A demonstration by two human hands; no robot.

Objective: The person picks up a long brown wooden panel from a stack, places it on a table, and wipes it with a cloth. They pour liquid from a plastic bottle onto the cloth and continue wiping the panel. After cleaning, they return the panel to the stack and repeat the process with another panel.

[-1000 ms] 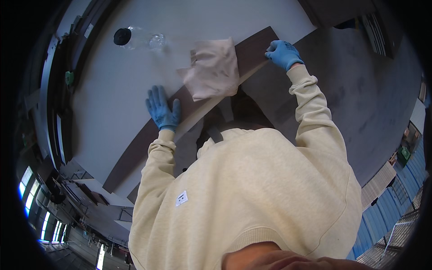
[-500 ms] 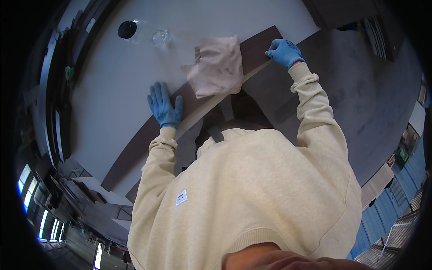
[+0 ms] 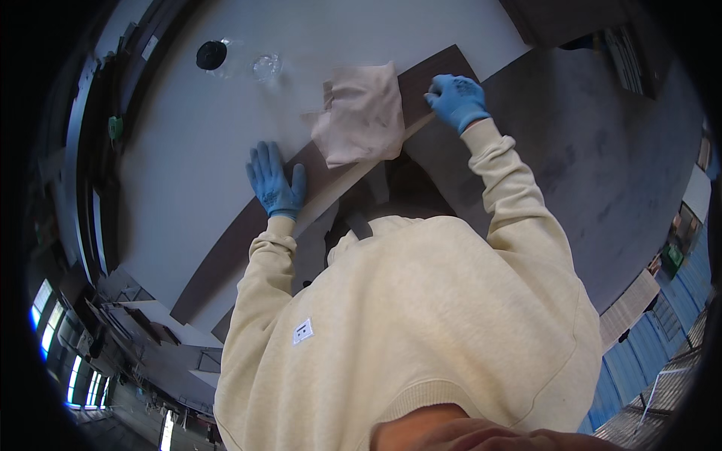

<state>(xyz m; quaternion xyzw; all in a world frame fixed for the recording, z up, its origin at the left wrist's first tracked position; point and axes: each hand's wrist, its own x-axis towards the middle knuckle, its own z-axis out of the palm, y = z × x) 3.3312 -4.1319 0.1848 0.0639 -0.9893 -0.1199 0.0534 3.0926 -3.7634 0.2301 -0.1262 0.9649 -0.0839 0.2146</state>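
Observation:
A long dark brown board (image 3: 320, 174) lies diagonally along the near edge of a white tabletop. My left hand (image 3: 275, 180), in a blue glove, rests flat on it with the fingers stretched out and the thumb apart. Toward the board's far right end, my right hand (image 3: 456, 101), also gloved in blue, is closed over the board, fingers curled in. Whatever that hand may be holding is hidden. Between the two hands a pale pink cloth (image 3: 357, 113) lies crumpled across the board, touched by neither.
A clear plastic bottle (image 3: 239, 59) with a black cap lies on the white tabletop (image 3: 180, 158) at the far left. Dark panels (image 3: 556, 21) stand at the far right. Grey floor (image 3: 549, 165) spreads to the right of the table.
My right hand has slid left and slightly nearer along the board, still closed. My left hand stays in place, and the cloth looks the same.

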